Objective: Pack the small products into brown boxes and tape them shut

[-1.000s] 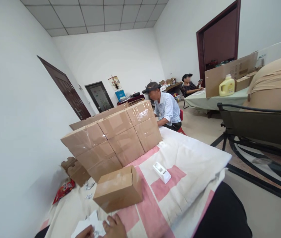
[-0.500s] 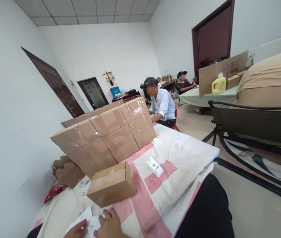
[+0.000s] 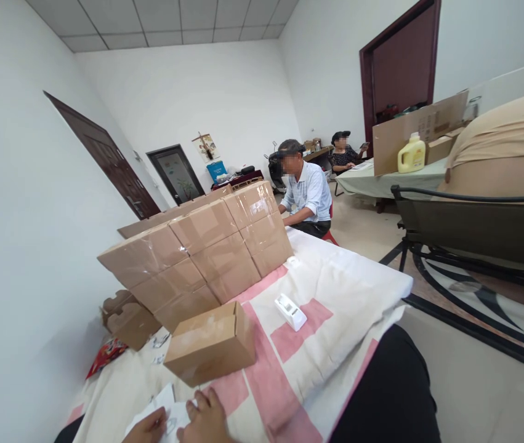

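At the bottom edge both my hands rest on a white sheet of paper (image 3: 169,411) lying on the cream and pink padded cloth (image 3: 335,289). My left hand (image 3: 146,429) is cut off by the frame, its fingers curled onto the paper. My right hand (image 3: 206,419) presses on the paper with bent fingers. Just beyond them a single taped cardboard box (image 3: 210,343) lies flat. A white tape dispenser (image 3: 290,311) sits to its right.
A wall of stacked taped cardboard boxes (image 3: 197,252) stands behind the single box. Folded cardboard (image 3: 125,317) and a red packet (image 3: 104,357) lie at the left. A seated person (image 3: 305,194) works beyond the stack, another person (image 3: 345,154) sits further back. A dark chair (image 3: 474,227) stands right.
The view shifted slightly down and left, then settled. My hands came further into view on the paper. The seated person lifted their head a little.
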Demonstrator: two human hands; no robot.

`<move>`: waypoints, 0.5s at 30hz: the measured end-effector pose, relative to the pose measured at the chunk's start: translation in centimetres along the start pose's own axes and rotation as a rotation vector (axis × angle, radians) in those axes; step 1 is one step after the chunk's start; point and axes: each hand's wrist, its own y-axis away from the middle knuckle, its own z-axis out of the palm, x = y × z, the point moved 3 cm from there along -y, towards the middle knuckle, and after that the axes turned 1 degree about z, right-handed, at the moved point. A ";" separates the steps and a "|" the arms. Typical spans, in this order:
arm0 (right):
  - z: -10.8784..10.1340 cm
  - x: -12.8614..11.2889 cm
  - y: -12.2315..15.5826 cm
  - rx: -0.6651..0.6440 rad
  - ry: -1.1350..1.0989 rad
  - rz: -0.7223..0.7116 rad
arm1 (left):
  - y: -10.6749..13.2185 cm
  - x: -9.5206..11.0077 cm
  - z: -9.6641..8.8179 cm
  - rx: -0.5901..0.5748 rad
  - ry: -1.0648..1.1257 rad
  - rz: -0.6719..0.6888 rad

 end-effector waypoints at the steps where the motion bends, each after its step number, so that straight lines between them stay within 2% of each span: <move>1: 0.0 0.0 0.1 -0.005 0.018 -0.011 | 0.1 0.1 0.0 0.010 0.008 -0.003; 11: -0.9 0.1 1.1 0.071 0.051 -0.061 | -0.6 -1.2 1.0 0.000 0.065 -0.004; 15: -1.2 0.1 1.2 0.022 0.058 -0.061 | -0.7 -1.5 1.5 -0.011 0.180 -0.013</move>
